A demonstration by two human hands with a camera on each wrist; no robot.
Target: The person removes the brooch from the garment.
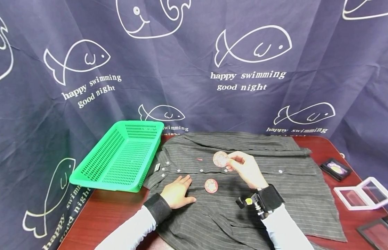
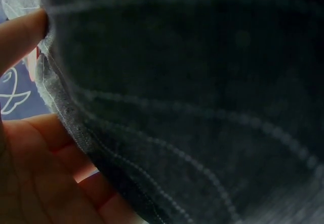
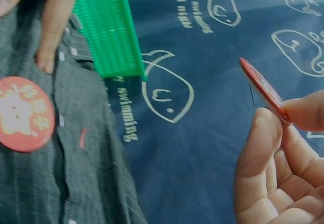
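Observation:
My right hand (image 1: 246,170) pinches a round badge (image 1: 220,159) between thumb and fingers, held above a dark striped button shirt (image 1: 300,201). In the right wrist view the held badge (image 3: 260,87) is seen nearly edge-on, with a red rim. A second round red badge (image 1: 211,186), with a pale star on it, lies on the shirt between my hands. My left hand (image 1: 176,193) rests on the shirt with fingers spread, near its row of buttons. Dark striped cloth (image 2: 177,57) fills most of the left wrist view, partly hiding the left hand's fingers.
A green perforated basket (image 1: 103,186) stands at the table's left. At the right lie a black case (image 1: 336,169) with a yellow oval, a white hinged frame (image 1: 358,208) and a dark frame (image 1: 366,238). A small red strip (image 1: 199,159) lies on the shirt. A printed curtain (image 1: 187,69) hangs behind.

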